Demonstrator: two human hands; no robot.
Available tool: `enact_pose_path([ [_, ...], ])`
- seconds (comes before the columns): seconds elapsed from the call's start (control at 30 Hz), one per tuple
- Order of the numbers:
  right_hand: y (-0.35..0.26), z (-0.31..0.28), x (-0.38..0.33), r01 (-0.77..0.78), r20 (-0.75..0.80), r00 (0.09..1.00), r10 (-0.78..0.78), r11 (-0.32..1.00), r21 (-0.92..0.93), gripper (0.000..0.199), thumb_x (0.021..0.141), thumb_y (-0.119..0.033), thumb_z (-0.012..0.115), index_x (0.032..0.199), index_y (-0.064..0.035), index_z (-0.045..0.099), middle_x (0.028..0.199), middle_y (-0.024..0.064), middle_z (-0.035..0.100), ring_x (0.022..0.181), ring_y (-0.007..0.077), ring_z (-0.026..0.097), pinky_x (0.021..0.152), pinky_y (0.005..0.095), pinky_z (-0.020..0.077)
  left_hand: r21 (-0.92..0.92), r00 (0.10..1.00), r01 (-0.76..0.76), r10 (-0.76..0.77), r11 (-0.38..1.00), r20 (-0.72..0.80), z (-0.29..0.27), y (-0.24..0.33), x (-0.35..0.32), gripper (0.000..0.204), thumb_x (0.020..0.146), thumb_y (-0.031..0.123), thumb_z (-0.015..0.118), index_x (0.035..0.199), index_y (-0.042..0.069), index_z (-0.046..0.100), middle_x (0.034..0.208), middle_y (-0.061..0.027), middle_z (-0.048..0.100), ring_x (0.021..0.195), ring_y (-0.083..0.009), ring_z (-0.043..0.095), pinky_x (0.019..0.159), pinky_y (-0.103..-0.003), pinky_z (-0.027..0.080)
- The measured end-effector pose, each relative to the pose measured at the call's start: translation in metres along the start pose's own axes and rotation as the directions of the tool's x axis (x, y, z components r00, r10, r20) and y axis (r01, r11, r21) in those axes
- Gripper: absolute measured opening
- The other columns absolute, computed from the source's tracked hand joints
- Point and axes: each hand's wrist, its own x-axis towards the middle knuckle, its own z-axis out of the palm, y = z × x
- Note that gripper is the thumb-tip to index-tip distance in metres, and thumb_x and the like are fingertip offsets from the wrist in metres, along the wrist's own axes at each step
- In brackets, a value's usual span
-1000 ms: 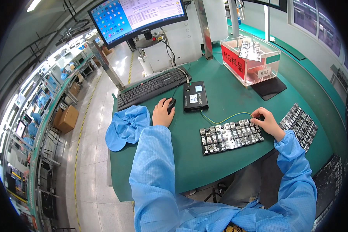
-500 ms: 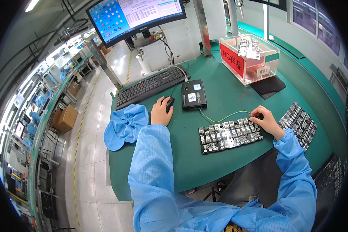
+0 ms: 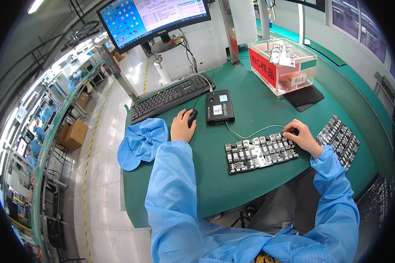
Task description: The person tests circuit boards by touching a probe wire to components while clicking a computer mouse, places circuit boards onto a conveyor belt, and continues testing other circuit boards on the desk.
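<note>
My left hand (image 3: 182, 127) rests over a black computer mouse (image 3: 192, 118), its fingers wrapped around it. With thumb and fingers pinched, my right hand (image 3: 302, 136) holds the end of a yellow-green cable (image 3: 254, 133) at the far right corner of a circuit board panel (image 3: 261, 153). A small dark piece shows between those fingers, but its shape is mostly hidden. The panel lies flat and carries rows of small boards with metal parts. From the cable's other end it runs to a black tester box (image 3: 220, 108) with a small lit screen.
A black keyboard (image 3: 173, 97) and a lit monitor (image 3: 156, 22) stand at the back left. A blue cloth cap (image 3: 142, 142) lies beside my left forearm. Another board panel (image 3: 339, 142) sits at the right. Behind, a clear box (image 3: 300, 79) with a red label has boards on top.
</note>
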Motion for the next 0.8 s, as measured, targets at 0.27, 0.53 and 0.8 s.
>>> enact_pose_path([
  [0.27,0.001,-0.0004,0.0,-0.006,0.004,1.0,0.006,1.0,-0.01,0.012,0.082,-0.01,0.075,0.089,-0.0013,0.071,0.087,0.0045,0.058,0.081,0.0143,0.057,0.075,0.0272,0.0471,-0.01,1.0,0.004,-0.004,1.0,0.006,-0.0005,0.0017,0.0002,0.046,0.083,0.024,0.07,0.128,0.018,0.06,0.133,-0.0095,0.054,0.111,-0.0329,0.058,0.096,-0.043,0.048],
  [0.53,0.0004,-0.0003,-0.0003,-0.009,0.001,1.0,0.009,1.0,-0.014,0.012,0.082,-0.011,0.075,0.089,-0.0012,0.071,0.088,0.0046,0.059,0.082,0.0144,0.058,0.075,0.0271,0.0475,0.008,1.0,0.0,0.0,1.0,-0.015,-0.0004,0.0025,-0.0001,0.045,0.083,0.024,0.07,0.127,0.018,0.061,0.131,-0.0085,0.055,0.111,-0.0323,0.058,0.095,-0.042,0.048],
  [0.8,-0.0001,-0.0006,-0.0004,-0.021,0.003,1.0,0.021,1.0,-0.007,0.012,0.082,-0.01,0.075,0.089,-0.0014,0.071,0.089,0.0046,0.059,0.081,0.0142,0.058,0.075,0.027,0.0477,-0.011,1.0,0.016,-0.016,1.0,0.014,-0.0037,0.0053,0.0005,0.046,0.084,0.024,0.07,0.128,0.018,0.06,0.133,-0.0096,0.054,0.112,-0.0334,0.058,0.097,-0.042,0.048],
])
